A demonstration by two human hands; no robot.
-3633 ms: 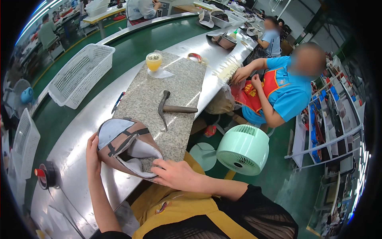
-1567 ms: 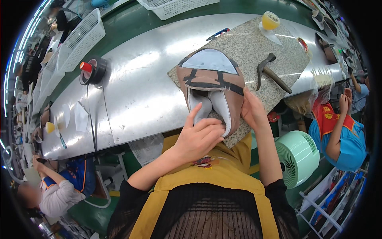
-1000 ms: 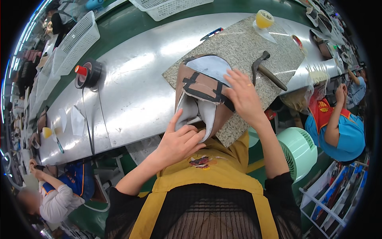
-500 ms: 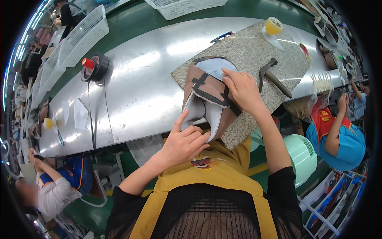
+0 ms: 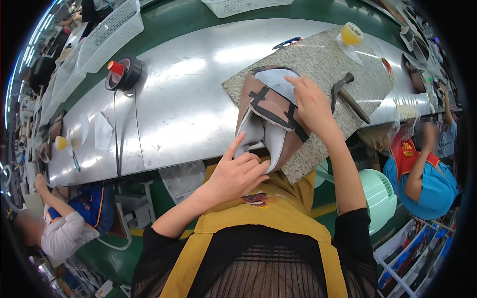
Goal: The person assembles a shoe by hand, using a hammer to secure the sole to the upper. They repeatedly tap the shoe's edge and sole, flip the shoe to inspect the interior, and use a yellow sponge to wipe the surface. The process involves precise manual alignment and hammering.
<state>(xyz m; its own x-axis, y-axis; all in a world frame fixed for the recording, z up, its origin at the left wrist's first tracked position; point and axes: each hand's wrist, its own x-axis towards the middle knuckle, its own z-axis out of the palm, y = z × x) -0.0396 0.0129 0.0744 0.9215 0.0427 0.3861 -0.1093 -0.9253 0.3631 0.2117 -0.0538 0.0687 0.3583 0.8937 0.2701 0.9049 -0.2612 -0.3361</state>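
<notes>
a brown leather shoe upper with black straps and a grey-white lining (image 5: 271, 116) lies on a speckled grey stone slab (image 5: 318, 64), its pale toe part pointing away from the person and its open flaps hanging over the slab's near edge. the right hand (image 5: 309, 104) rests on top of the upper near its toe end, fingers curled and pressing down on the leather rather than closing around it. the left hand (image 5: 237, 171) meets the near end of the upper, index finger stretched up along the pale lining flap and the other fingers loosely bent under it; whether they pinch the flap cannot be told.

just right of the right hand a dark metal hammer with a brown wooden handle (image 5: 348, 94) lies on the slab. at the slab's far corner stands a small yellow pot (image 5: 351, 34), and a blue pen-like tool (image 5: 286, 42) lies just beside the slab's far edge. the slab sits on a long, shiny metal table (image 5: 189, 99). further left on the table is a black tape roll with a red core (image 5: 123, 73), well apart from the slab. white mesh baskets (image 5: 107, 32) stand on the green surface beyond. a pale green fan (image 5: 378, 198) sits below right, near a person in a blue shirt (image 5: 427, 174).
</notes>
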